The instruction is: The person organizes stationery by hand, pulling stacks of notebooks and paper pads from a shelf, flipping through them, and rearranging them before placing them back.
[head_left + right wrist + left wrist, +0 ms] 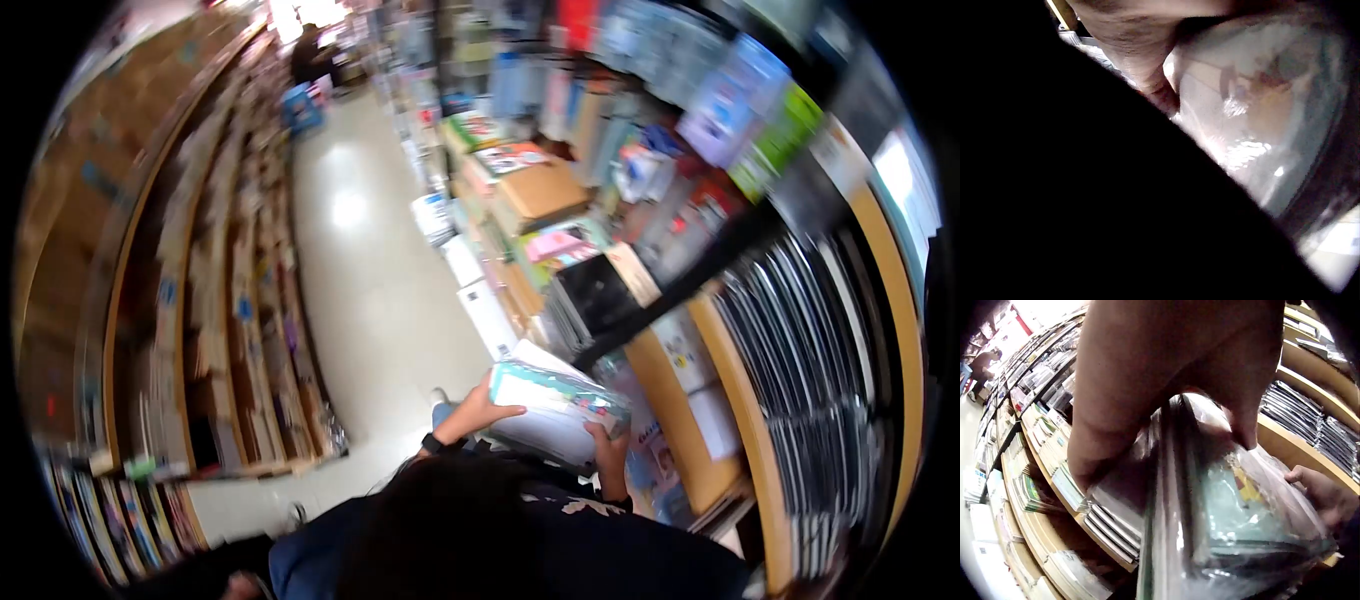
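Observation:
Held in front of the body is a stack of plastic-wrapped books [548,408], with a teal and white cover on top and glossy film that catches the light. The left hand [480,412] grips the stack's left end, thumb over the cover. Close up in the left wrist view, that hand [1172,369] spans the layered edges of several wrapped books [1179,506]. On the opposite side the right hand [608,455] holds the stack, its thumb on the cover. Dark cloth-like foreground hides much of the right wrist view, where the right hand [1138,47] meets the shiny wrapping [1235,119].
Wooden shelving [190,300] full of books lines the left of a pale aisle floor [350,260]. On the right, a display of stacked goods [540,190] and a shelf of upright dark folders [800,330] stand close by. A person [312,58] is at the aisle's far end.

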The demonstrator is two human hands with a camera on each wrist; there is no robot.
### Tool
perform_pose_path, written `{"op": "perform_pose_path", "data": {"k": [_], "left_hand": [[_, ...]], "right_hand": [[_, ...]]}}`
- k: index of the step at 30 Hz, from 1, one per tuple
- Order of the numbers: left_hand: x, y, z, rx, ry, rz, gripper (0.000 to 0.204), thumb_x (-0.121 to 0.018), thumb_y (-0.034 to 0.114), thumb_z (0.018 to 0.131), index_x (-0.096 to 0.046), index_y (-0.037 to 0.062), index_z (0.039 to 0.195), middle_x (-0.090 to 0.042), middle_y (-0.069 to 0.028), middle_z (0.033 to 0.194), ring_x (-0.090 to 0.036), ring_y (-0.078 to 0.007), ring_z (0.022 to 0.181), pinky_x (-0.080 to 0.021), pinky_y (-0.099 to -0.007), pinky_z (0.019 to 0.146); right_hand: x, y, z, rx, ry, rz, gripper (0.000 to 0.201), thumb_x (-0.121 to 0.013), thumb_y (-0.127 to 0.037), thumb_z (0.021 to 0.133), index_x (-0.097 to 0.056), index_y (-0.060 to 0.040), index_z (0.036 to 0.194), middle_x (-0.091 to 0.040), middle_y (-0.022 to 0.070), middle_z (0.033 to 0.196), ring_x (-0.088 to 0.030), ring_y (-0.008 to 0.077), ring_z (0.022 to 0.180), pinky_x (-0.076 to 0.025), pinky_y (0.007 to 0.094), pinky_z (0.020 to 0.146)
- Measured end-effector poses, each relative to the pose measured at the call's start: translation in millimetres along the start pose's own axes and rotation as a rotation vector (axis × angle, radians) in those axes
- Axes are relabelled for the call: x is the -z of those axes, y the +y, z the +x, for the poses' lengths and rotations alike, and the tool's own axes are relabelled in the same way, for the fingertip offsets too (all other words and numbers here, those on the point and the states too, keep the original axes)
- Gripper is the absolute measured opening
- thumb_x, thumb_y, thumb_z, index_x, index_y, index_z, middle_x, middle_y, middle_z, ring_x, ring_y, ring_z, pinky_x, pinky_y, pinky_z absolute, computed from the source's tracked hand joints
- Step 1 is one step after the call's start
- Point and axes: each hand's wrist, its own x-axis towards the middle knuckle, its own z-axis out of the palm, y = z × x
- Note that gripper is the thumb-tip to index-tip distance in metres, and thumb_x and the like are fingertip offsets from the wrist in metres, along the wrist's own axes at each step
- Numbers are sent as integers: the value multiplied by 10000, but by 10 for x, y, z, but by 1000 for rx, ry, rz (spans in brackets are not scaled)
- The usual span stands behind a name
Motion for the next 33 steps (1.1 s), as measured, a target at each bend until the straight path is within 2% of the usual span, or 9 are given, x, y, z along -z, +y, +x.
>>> {"op": "perform_pose_path", "data": {"k": [6, 11, 14, 16, 18, 20, 23, 28, 33], "left_hand": [[-255, 214, 98, 172, -86, -6, 641, -691, 145, 608, -314, -26, 1097, -481, -130, 1000, -466, -183, 937, -375, -277, 799], [-563, 560, 372, 174, -361, -148, 636, -697, 108, 590, -320, -33, 1083, -476, -123, 985, -467, -191, 924, -375, -281, 789], [-730, 537, 598, -81, -494, 107, 605, -693, 82, 579, -353, -33, 1066, -414, -126, 1037, -425, -214, 946, -345, -305, 813], [-870, 654, 791, -14, -587, 21, 580, -699, 86, 567, -383, -30, 1040, -407, -130, 1024, -422, -234, 940, -345, -310, 807], [-1058, 777, 991, -263, -560, 96, 564, -701, 50, 553, -401, -22, 1025, -416, -127, 1004, -428, -242, 927, -344, -306, 806], [-1226, 820, 1169, -229, -583, 37, 569, -698, 29, 549, -400, -18, 1031, -418, -127, 1010, -435, -247, 926, -341, -306, 810], [-1446, 746, 1427, -494, -595, 123, 565, -696, 20, 544, -407, -17, 1028, -416, -132, 1021, -437, -253, 937, -350, -301, 801], [-1536, 872, 1496, -495, -774, 95, 644, -701, 31, 547, -348, -16, 1084, -409, -125, 1052, -443, -209, 937, -363, -285, 796], [-1554, 1110, 1410, -479, -657, -80, 765, -720, 61, 528, -262, -22, 1136, -390, -107, 1043, -430, -183, 949, -367, -269, 795]], "right_hand": [[255, -297, -214, 37, 136, 78, 451, -619, -43, 593, -405, -12, 989, -501, 68, 867, -489, 126, 774, -406, 242, 675], [527, -491, -543, 22, 358, 251, 578, -560, 47, 639, -275, 1, 1140, -503, 77, 850, -503, 119, 715, -435, 228, 609], [633, -692, -657, 62, 555, 341, 647, -505, 119, 629, -202, -11, 1185, -483, 76, 844, -496, 116, 676, -447, 228, 580], [708, -847, -670, 89, 613, 360, 604, -521, 94, 576, -266, -1, 1115, -460, 61, 863, -473, 110, 714, -425, 220, 621], [813, -839, -574, 365, 714, 155, 564, -568, -1, 515, -338, -11, 1031, -432, 59, 896, -430, 125, 811, -367, 233, 727], [930, -850, -508, 488, 769, -141, 551, -570, -7, 505, -360, -11, 1014, -435, 66, 903, -430, 129, 816, -366, 241, 731], [997, -642, -381, 395, 760, 74, 560, -556, 3, 499, -366, -5, 1026, -421, 74, 950, -437, 134, 831, -369, 244, 735], [1009, -399, -314, 340, 817, 262, 729, -467, 52, 549, -169, -47, 1207, -350, 82, 1055, -432, 139, 867, -412, 229, 678], [970, -378, -227, 387, 925, 317, 728, -452, 56, 560, -162, -67, 1217, -353, 86, 1042, -442, 126, 769, -415, 195, 571]]}}
